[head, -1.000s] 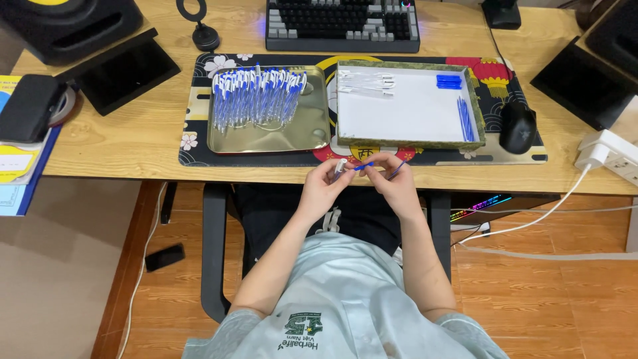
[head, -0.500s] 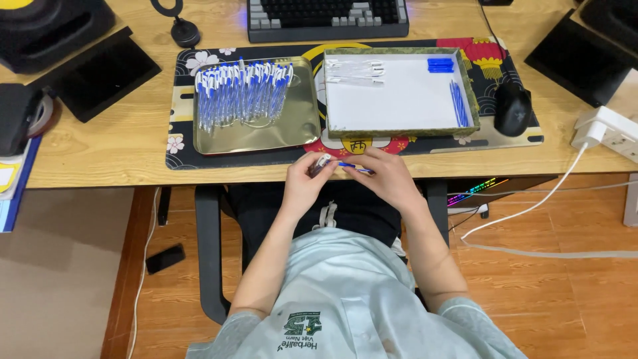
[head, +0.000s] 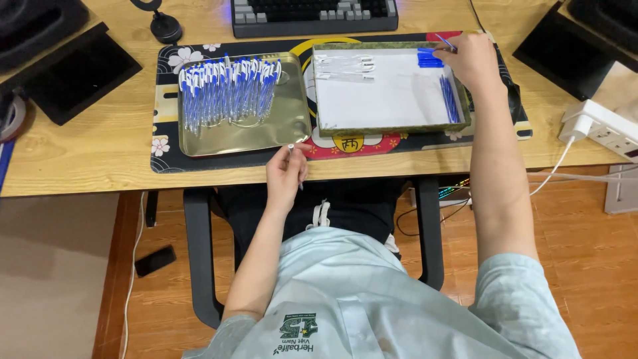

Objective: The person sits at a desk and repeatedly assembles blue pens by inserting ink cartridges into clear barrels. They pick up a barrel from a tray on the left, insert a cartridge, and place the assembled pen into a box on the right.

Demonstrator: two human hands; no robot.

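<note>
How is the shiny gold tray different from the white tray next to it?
The gold tray is shiny metal with rounded corners; the white tray is flat white inside, with a greenish rim and square corners. The gold tray holds a big pile of blue-and-white pens; the white tray holds only small groups of parts along its edges, mostly bare in the middle. The right hand reaches into the white tray; the left hand is nearer the gold one. Both sit on the desk mat.
</note>
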